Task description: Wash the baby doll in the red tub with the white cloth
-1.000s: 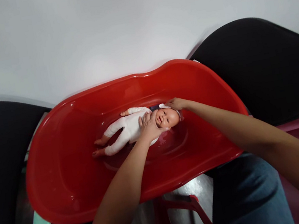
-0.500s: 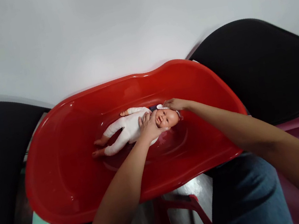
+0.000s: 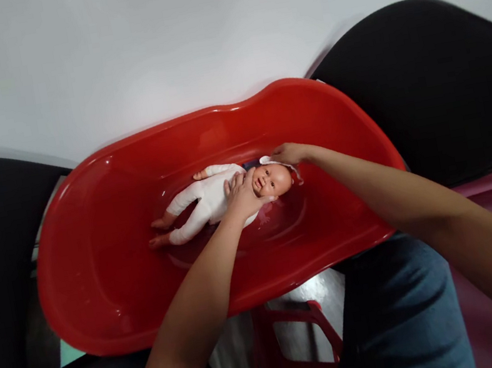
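1. The left hand [image 3: 242, 197] lies open on the baby doll [image 3: 268, 181], its fingers spread across the chest and up under the chin, not closed around anything.
2. The right hand [image 3: 291, 154] has its fingers together on a white cloth [image 3: 276, 161], pressed against the top of the doll's head.
3. The doll lies face up in a white sleepsuit [image 3: 201, 201] on the floor of a red plastic baby tub [image 3: 133, 137], head toward the right end and feet toward the left.
4. Every rim of the tub stands well apart from the doll, leaving room on all sides.
5. The left forearm [image 3: 196, 307] crosses the near rim, and the right forearm [image 3: 379, 183] crosses the right rim.
6. The tub spans two black chairs [image 3: 429, 88], with a red stool [image 3: 295, 353] below, between the person's denim-clad knees [image 3: 396, 310].
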### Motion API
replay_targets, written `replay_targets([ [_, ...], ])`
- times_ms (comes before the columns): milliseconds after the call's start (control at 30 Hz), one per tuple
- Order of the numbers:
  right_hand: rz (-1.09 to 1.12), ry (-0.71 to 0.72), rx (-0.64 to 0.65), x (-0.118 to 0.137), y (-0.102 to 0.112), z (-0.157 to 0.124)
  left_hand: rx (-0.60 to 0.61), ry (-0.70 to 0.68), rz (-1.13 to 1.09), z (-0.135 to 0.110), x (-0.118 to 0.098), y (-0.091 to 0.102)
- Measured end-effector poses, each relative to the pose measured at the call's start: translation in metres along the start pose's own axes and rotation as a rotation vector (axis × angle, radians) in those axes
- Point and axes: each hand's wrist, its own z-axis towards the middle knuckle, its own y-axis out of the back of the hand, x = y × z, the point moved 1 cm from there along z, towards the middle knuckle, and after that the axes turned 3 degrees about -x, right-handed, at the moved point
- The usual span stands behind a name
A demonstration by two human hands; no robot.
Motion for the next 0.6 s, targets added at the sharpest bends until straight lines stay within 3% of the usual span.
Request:
replay_targets([
  [100,-0.013,-0.064,0.055,-0.0024,0.0015,0.0015,0.006,0.009,0.012,0.0002,0.0003,-0.0003],
  [267,0.067,0.127,-0.005,-0.0063,0.0007,0.0065,-0.006,0.02,0.011,-0.0002,-0.0003,-0.0002],
  [467,-0.029,0.025,0.054,-0.0045,0.0062,0.002,-0.007,0.016,0.03,0.0001,-0.0015,0.0006],
  [600,-0.037,0.163,0.045,-0.0024,0.0102,0.0007,-0.009,0.007,0.021,0.0006,-0.0005,-0.0005],
])
